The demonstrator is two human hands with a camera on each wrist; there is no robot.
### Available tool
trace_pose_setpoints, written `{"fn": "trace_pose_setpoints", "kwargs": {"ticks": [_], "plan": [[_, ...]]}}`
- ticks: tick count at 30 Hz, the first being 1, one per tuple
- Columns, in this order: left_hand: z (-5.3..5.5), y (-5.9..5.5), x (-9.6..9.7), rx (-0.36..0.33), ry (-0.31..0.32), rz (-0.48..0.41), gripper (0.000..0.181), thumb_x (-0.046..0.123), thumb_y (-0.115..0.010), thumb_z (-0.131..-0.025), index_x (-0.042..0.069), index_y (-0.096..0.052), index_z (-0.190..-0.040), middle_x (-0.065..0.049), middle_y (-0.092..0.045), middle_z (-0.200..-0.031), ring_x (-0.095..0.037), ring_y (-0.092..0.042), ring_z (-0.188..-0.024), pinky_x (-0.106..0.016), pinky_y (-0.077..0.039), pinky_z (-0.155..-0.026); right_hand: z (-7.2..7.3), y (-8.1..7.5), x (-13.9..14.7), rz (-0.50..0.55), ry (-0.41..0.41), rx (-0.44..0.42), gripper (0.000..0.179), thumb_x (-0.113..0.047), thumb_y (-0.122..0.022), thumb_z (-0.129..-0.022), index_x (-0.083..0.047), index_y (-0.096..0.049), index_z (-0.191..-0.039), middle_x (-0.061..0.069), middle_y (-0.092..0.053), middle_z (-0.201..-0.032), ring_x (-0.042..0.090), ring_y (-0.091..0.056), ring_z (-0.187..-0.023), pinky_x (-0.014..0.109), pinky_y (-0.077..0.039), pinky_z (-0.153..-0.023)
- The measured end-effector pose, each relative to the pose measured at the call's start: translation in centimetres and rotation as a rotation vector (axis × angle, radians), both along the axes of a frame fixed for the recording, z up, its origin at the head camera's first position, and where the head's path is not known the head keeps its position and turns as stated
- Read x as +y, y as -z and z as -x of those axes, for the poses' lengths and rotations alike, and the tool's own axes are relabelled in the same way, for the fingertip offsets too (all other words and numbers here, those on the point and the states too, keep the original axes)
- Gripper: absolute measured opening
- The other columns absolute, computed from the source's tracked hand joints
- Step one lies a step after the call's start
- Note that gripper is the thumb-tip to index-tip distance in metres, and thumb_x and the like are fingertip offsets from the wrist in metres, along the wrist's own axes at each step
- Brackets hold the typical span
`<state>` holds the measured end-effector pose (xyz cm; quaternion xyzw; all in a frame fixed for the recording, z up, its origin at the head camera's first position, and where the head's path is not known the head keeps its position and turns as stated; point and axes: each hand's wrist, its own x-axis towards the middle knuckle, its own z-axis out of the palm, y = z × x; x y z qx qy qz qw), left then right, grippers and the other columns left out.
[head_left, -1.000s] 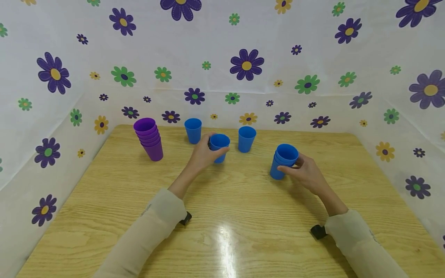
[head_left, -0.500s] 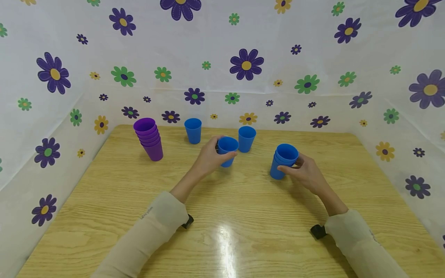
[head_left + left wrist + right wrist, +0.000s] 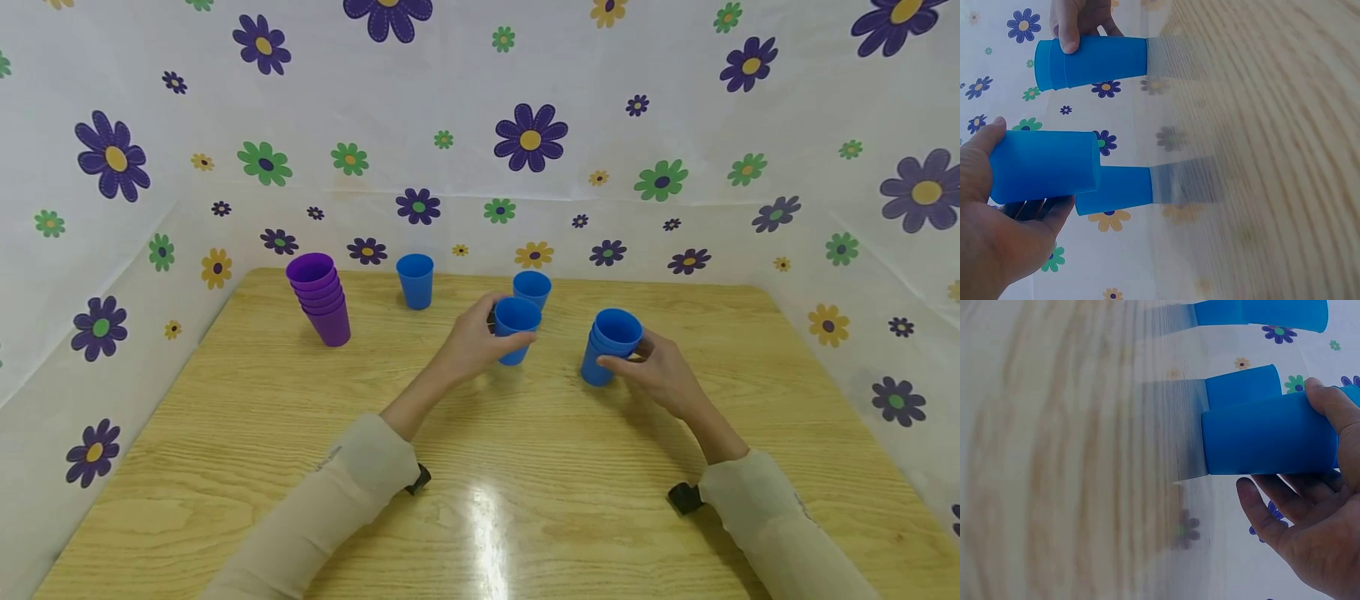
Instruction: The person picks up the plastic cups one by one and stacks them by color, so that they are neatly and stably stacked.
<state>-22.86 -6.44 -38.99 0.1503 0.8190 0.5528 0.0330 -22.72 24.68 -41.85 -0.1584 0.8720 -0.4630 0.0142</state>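
Note:
In the head view, my left hand (image 3: pixel 472 343) grips a blue plastic cup (image 3: pixel 516 315) between thumb and fingers, mouth up. The left wrist view shows this cup (image 3: pixel 1047 164) raised off the table. To its right, my right hand (image 3: pixel 662 373) holds a nested stack of blue cups (image 3: pixel 597 367), thumb in front and fingers behind. That stack (image 3: pixel 1266 442) stands with its base on the table in the right wrist view. Just behind the left hand's cup is another blue cup (image 3: pixel 532 285), partly hidden by it.
A single blue cup (image 3: pixel 416 283) stands upright at the back of the wooden table (image 3: pixel 480 450). Left of it rises a tall nested stack of purple cups (image 3: pixel 330 321). White flowered cloth (image 3: pixel 450 92) borders the table at the back and both sides.
My left hand has carried its blue cup to the right, towards the blue stack, and it now overlaps the cup behind. The right hand and its stack have stayed in place.

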Motion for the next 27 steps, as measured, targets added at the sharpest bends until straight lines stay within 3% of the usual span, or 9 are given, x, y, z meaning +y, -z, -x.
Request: {"fn": "trace_pose_setpoints", "kwargs": {"ticks": [14,27], "plan": [[0.2,-1.3,2.8,0.024,0.031,-0.019,0.079,0.037,-0.077,-0.094,0.005,-0.040,-0.156,-0.018,-0.054,-0.147,-0.034,-0.058,-0.129,-0.049,-0.052,-0.103,0.0,0.0,-0.1,0.024,-0.017,0.012,0.062,-0.023,-0.076,-0.097,0.004,-0.049,-0.146,0.027,-0.059,-0.140,0.047,-0.056,-0.128,0.065,-0.046,-0.103],[0.3,-3.1,5.6,0.091,0.016,-0.100,0.071,0.037,-0.078,-0.094,0.010,-0.047,-0.152,-0.014,-0.060,-0.140,-0.030,-0.062,-0.122,-0.045,-0.055,-0.099,-0.3,-0.5,-0.2,0.018,-0.019,0.007,0.061,-0.019,-0.075,-0.098,0.003,-0.048,-0.148,0.027,-0.059,-0.140,0.046,-0.056,-0.128,0.064,-0.047,-0.104]]}}
